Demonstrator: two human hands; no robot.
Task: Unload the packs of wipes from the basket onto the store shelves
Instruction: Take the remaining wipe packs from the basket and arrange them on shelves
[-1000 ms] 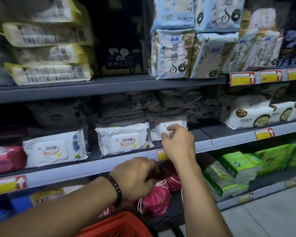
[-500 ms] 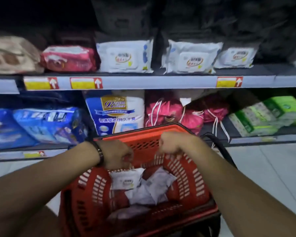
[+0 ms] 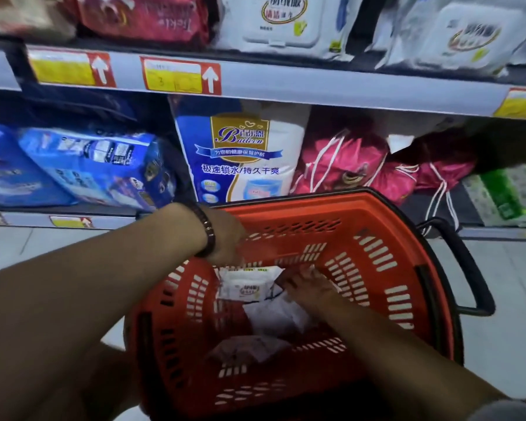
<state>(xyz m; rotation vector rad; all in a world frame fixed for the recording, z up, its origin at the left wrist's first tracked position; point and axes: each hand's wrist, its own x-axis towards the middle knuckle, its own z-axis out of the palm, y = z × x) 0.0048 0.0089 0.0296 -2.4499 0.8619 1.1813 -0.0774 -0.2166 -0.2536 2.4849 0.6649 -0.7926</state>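
A red basket [image 3: 374, 220] with a black handle [image 3: 468, 268] stands on the floor in front of the store shelves [image 3: 331, 88]. Several white packs of wipes lie in it; the top pack of wipes [image 3: 246, 285] faces up with its label showing. My left hand [image 3: 225, 238], with a dark bracelet on the wrist, reaches over the basket's left wall, and its fingertips meet this pack's upper edge; the grip itself is hidden. My right hand [image 3: 308, 288] is deep inside the basket, fingers spread and resting on the packs beside it.
White wipe packs [image 3: 286, 22] and a red pack [image 3: 152, 16] sit on the shelf above. Below it are blue packs [image 3: 91, 165], a tall blue-and-white bag [image 3: 240, 153], pink drawstring bags [image 3: 353, 165] and green packs [image 3: 504, 192]. Grey floor tiles lie to the right.
My view dropped from the wipes shelf to the basket. Both hands left the shelf, moved over the basket rim, and have now gone down inside onto the packs.
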